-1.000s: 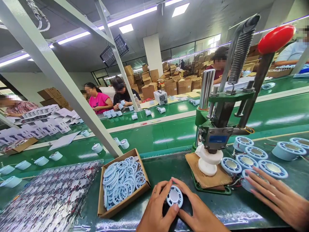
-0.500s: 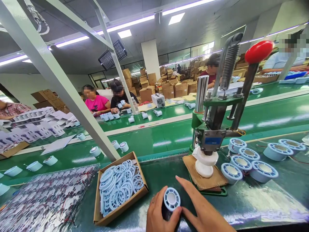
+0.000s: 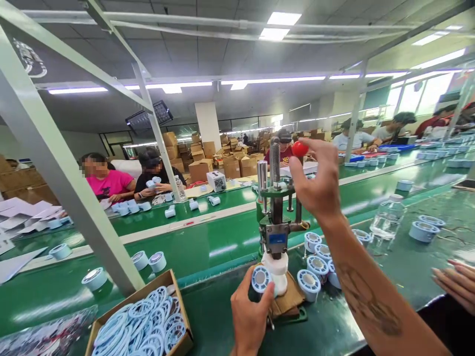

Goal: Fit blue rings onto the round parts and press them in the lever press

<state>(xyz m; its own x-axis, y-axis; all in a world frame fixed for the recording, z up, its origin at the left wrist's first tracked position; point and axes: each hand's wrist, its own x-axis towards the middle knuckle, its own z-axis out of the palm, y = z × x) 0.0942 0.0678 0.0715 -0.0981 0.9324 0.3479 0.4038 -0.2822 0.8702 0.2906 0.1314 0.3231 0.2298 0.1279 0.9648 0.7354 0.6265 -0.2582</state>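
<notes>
My left hand point(image 3: 249, 310) grips a round blue-and-white part point(image 3: 260, 279) and holds it right beside the white die point(image 3: 276, 269) at the foot of a small hand press point(image 3: 275, 217). My right hand point(image 3: 315, 180) is raised to the press lever, its fingers curled round the red knob point(image 3: 299, 148). The press stands on a piece of brown cardboard point(image 3: 287, 301) on the green bench. Several more of the round blue parts point(image 3: 313, 267) lie just right of the press.
An open cardboard box of pale blue rings point(image 3: 143, 324) sits at the lower left. A slanted white frame post point(image 3: 63, 188) crosses the left side. A clear bottle point(image 3: 386, 217) stands at the right, and another person's hand point(image 3: 456, 284) rests at the right edge. Workers sit beyond the green conveyor point(image 3: 208, 242).
My right hand left the round part and rose to the red knob of the press. My left hand carried the part up to the press die. The view tilted upward.
</notes>
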